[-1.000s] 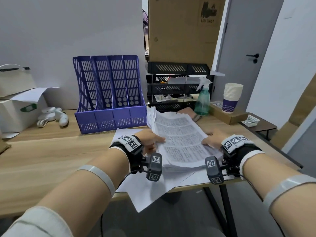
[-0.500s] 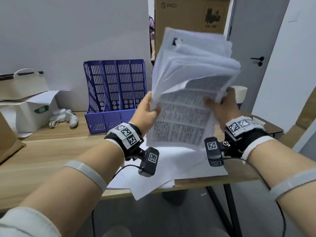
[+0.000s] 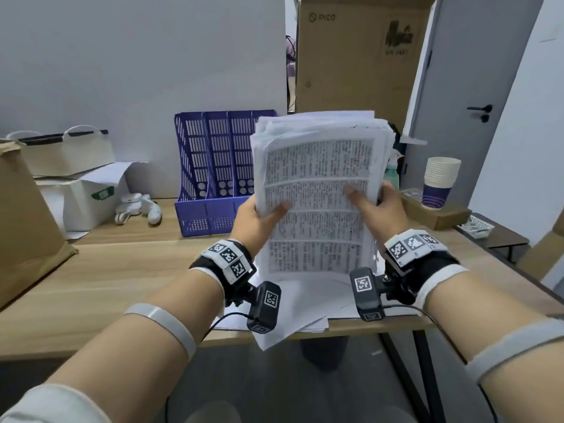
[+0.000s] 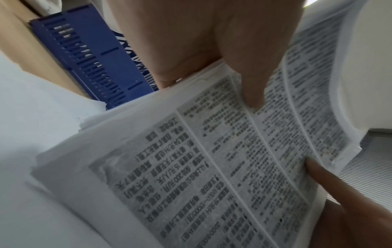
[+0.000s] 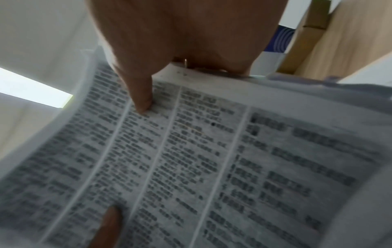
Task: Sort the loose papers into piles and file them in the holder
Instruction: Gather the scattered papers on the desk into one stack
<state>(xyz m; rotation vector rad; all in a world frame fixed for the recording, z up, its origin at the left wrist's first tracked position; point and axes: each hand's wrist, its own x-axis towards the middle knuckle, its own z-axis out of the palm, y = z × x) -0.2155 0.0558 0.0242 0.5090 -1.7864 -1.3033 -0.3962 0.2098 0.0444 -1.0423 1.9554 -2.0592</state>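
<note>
A thick stack of printed papers (image 3: 317, 190) stands upright above the table, held between both hands. My left hand (image 3: 262, 215) grips its left edge, thumb on the front sheet. My right hand (image 3: 378, 206) grips the right edge, thumb across the print. The left wrist view shows the stack (image 4: 222, 159) under my left hand (image 4: 212, 55). In the right wrist view my right hand (image 5: 169, 50) pinches the stack (image 5: 191, 159). The blue four-slot holder (image 3: 216, 166) stands behind and left of the stack, its slots showing no papers. More white sheets (image 3: 299, 306) lie flat on the table below.
The wooden table (image 3: 106, 276) carries a brown paper bag (image 3: 24, 221) and white boxes (image 3: 79, 203) at the left. At the right are stacked paper cups (image 3: 439, 181), a spray bottle (image 3: 393, 172) and a cardboard box (image 3: 439, 212). Some sheets overhang the front edge.
The stack lay flat on the table a second ago; both hands lifted it and stood it upright. It has since come lower and squared up in front of the holder.
</note>
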